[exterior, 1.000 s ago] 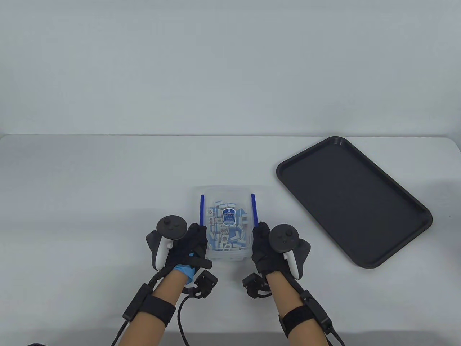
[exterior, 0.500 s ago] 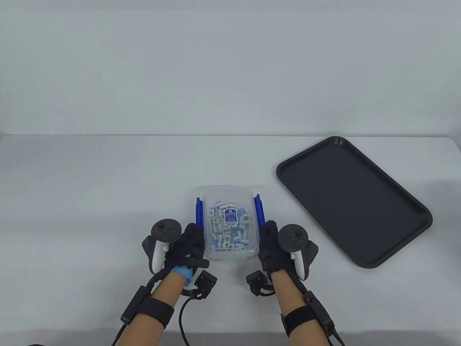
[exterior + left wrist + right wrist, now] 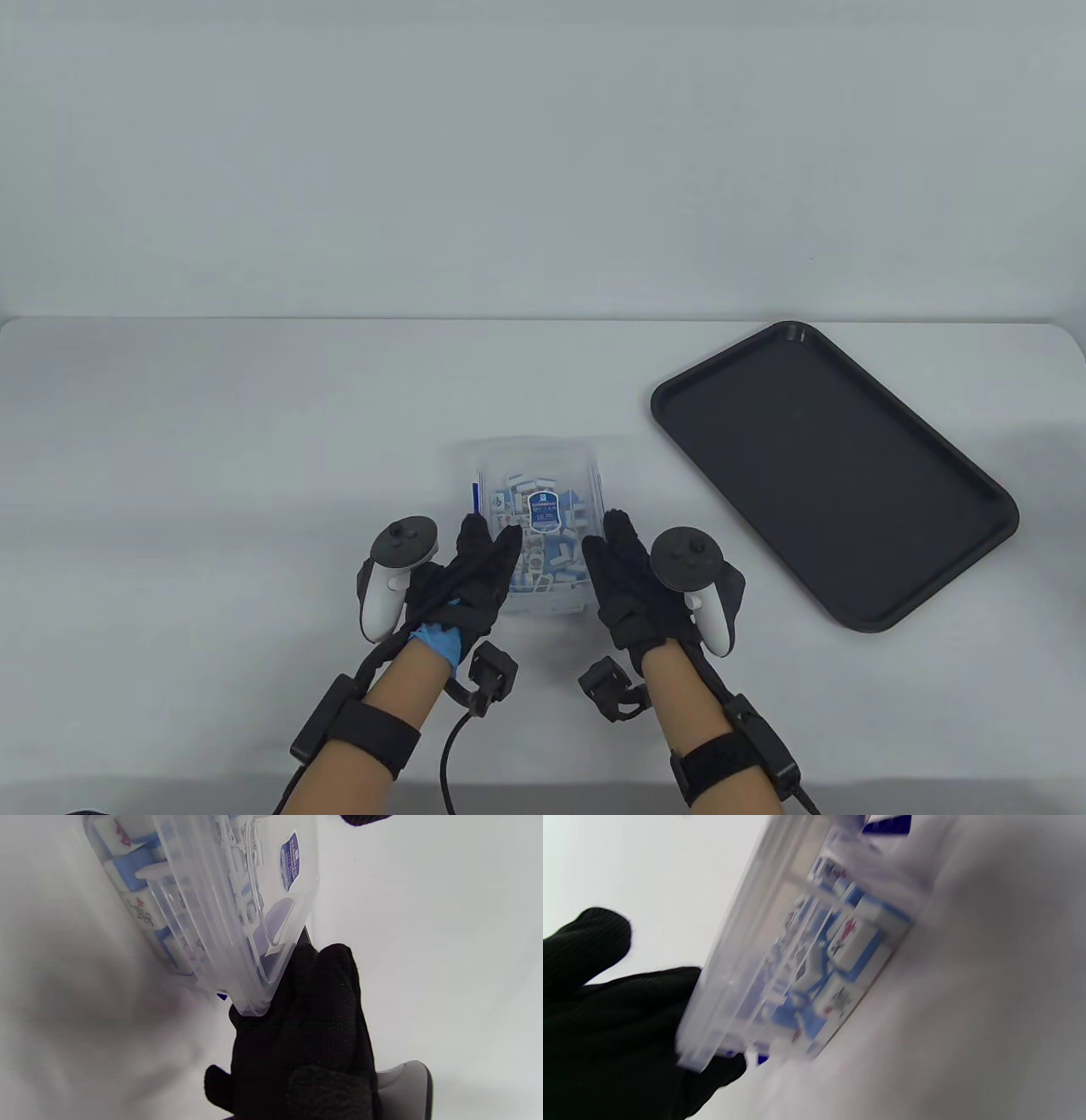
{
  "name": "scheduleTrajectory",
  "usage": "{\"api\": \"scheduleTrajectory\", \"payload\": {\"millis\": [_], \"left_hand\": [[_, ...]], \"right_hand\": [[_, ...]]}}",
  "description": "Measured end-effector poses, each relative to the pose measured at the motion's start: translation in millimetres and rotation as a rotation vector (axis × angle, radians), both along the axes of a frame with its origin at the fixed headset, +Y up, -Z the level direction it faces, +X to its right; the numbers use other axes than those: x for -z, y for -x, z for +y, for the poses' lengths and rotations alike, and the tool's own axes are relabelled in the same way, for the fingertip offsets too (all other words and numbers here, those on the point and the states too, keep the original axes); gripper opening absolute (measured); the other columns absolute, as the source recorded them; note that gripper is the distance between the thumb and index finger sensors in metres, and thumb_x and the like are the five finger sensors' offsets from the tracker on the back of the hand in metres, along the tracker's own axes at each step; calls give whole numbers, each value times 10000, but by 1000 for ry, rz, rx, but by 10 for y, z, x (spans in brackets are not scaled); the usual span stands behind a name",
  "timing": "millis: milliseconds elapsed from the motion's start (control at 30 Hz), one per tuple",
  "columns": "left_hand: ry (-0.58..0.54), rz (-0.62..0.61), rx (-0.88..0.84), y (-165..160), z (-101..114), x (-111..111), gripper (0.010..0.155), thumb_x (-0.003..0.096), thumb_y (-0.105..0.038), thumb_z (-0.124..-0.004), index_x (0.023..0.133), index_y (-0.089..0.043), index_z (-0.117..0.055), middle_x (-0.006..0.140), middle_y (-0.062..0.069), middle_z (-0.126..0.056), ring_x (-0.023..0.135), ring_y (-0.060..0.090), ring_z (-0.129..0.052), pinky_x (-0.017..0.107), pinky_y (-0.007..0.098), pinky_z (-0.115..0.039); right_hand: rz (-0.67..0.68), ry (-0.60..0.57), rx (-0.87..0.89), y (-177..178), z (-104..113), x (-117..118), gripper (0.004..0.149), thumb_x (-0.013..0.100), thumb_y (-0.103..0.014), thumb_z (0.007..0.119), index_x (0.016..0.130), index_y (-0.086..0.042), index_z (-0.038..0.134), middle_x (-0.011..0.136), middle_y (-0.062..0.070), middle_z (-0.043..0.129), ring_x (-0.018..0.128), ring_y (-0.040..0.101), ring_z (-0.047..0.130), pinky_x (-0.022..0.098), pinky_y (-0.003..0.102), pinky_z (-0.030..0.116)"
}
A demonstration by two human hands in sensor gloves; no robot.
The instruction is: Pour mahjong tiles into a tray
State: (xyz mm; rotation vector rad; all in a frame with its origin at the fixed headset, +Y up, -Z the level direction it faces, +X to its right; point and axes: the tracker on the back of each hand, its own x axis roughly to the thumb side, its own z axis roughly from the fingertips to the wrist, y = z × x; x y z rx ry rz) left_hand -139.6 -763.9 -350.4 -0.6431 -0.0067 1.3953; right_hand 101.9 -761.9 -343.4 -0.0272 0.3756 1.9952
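Note:
A clear plastic box (image 3: 536, 518) full of blue-and-white mahjong tiles (image 3: 551, 556) stands at the table's near middle, its clear lid (image 3: 540, 475) with a blue label on top. My left hand (image 3: 488, 552) grips the lid's near left corner, also seen in the left wrist view (image 3: 250, 1001). My right hand (image 3: 612, 552) grips the near right corner, also seen in the right wrist view (image 3: 691, 1052). There the lid edge stands a little off the box. The empty black tray (image 3: 831, 475) lies to the right, apart from both hands.
The box's blue side latches (image 3: 473, 497) are swung loose from the lid. The white table (image 3: 254, 441) stretches left of and behind the box. The tray's near corner lies close to my right hand's tracker (image 3: 691, 564).
Both hands flipped the blue side latches outward, then moved inward onto the lid's near corners. The box and tray stayed in place.

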Motion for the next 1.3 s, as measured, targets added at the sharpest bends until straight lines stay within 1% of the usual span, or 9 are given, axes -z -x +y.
{"api": "scheduleTrajectory", "payload": {"millis": [133, 233, 433, 500, 633, 733, 867, 1067, 1300], "left_hand": [[18, -7, -76, 17, 25, 17, 775, 687, -552, -423, 1053, -144, 125, 1099, 184, 144, 1012, 452, 91, 702, 564, -53], [16, -13, -141, 31, 117, 34, 784, 687, -557, -419, 1053, -132, 128, 1083, 201, 167, 991, 473, 110, 692, 577, -43], [-131, -1, -135, 198, 409, 90, 785, 687, -564, -419, 1063, -135, 121, 1095, 191, 165, 996, 459, 124, 687, 579, -20], [-170, 13, -133, 318, 511, 107, 782, 685, -566, -426, 1074, -144, 106, 1108, 182, 152, 1004, 449, 121, 690, 574, -13], [-162, 50, -189, 598, 611, 132, 776, 675, -574, -445, 1094, -181, 77, 1134, 144, 137, 1030, 417, 121, 709, 551, 4], [-148, 108, -234, 867, 675, 141, 772, 665, -576, -467, 1111, -200, 38, 1153, 130, 115, 1048, 394, 115, 721, 534, 15], [-187, 170, -176, 1265, 724, 145, 767, 658, -578, -484, 1136, -202, -17, 1185, 108, 59, 1074, 389, 71, 735, 528, -1], [-171, 269, -141, 1796, 638, 72, 765, 644, -581, -511, 1165, -206, -93, 1220, 103, -25, 1106, 378, 16, 748, 516, -4], [-83, 363, -92, 2207, 288, -77, 762, 639, -581, -518, 1178, -207, -131, 1237, 102, -64, 1122, 361, -7, 754, 492, 2]], "right_hand": [[-50, -24, 41, 34, 27, -10, 702, 648, -477, 429, 1134, -110, 82, 1164, 230, 96, 1051, 506, 126, 762, 584, 177], [-60, -66, 53, 60, 139, -14, 699, 650, -473, 430, 1134, -106, 85, 1162, 231, 84, 1040, 510, 100, 759, 583, 161], [-43, -170, 105, 225, 411, -21, 701, 651, -479, 430, 1135, -116, 76, 1158, 219, 48, 1042, 496, 83, 763, 574, 154], [-30, -202, 109, 349, 498, -14, 703, 650, -483, 429, 1135, -120, 74, 1152, 219, 27, 1038, 498, 67, 761, 575, 146], [2, -222, 137, 608, 608, 44, 709, 653, -496, 419, 1133, -122, 55, 1139, 223, -15, 1026, 498, 28, 754, 576, 122], [23, -202, 194, 869, 638, 110, 712, 653, -497, 416, 1130, -121, 45, 1133, 216, -37, 1019, 496, 6, 751, 575, 106], [79, -183, 215, 1261, 630, 156, 719, 654, -501, 410, 1121, -124, 14, 1119, 220, -63, 1012, 495, -11, 748, 574, 96], [135, -106, 257, 1795, 504, 173, 731, 654, -513, 405, 1112, -131, -17, 1099, 221, -121, 999, 495, -55, 743, 574, 81], [198, 41, 220, 2262, 238, 156, 748, 661, -532, 387, 1104, -117, -50, 1081, 233, -155, 981, 509, -82, 731, 582, 65]]}}
